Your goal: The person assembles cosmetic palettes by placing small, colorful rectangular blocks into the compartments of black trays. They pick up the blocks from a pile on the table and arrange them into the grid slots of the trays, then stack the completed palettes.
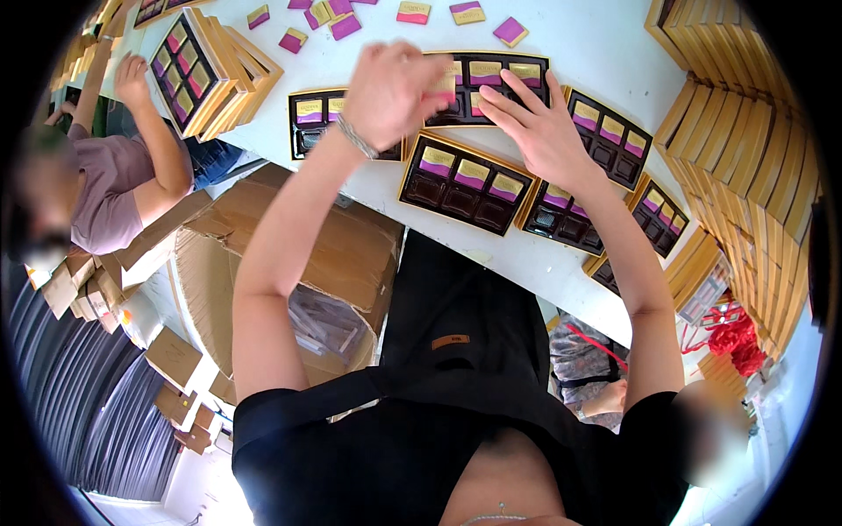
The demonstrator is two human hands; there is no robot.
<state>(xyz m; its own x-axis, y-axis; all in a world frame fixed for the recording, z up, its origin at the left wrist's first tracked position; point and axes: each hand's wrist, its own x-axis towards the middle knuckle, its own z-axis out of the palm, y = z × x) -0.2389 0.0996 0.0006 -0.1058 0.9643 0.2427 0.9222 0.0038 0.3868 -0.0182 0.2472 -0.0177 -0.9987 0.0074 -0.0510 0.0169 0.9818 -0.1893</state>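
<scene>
My left hand point(395, 95) reaches over the left end of a dark chocolate box point(502, 115) with a gold edge. Its bent fingers close on a pink-and-gold wrapped chocolate point(445, 86) at the fingertips; part of the grip is blurred. Spread out over the right part of that box is my right hand point(545, 131), with fingers stretched and nothing held. Beside its fingertips, a wrapped chocolate point(477, 104) sits in a lower-row compartment. Gold-and-purple chocolates point(485, 73) lie in the upper row. Closer to me, another box point(465, 203) has its upper row filled and dark compartments below.
Part-filled boxes point(610, 140) line the table on the right, and another box point(309, 140) is at left. Loose chocolates point(345, 26) lie at the far side. Stacked boxes point(745, 167) rise at right, another stack point(206, 74) at left. A co-worker's hand point(132, 81) is near that stack. A cardboard carton point(289, 219) stands below.
</scene>
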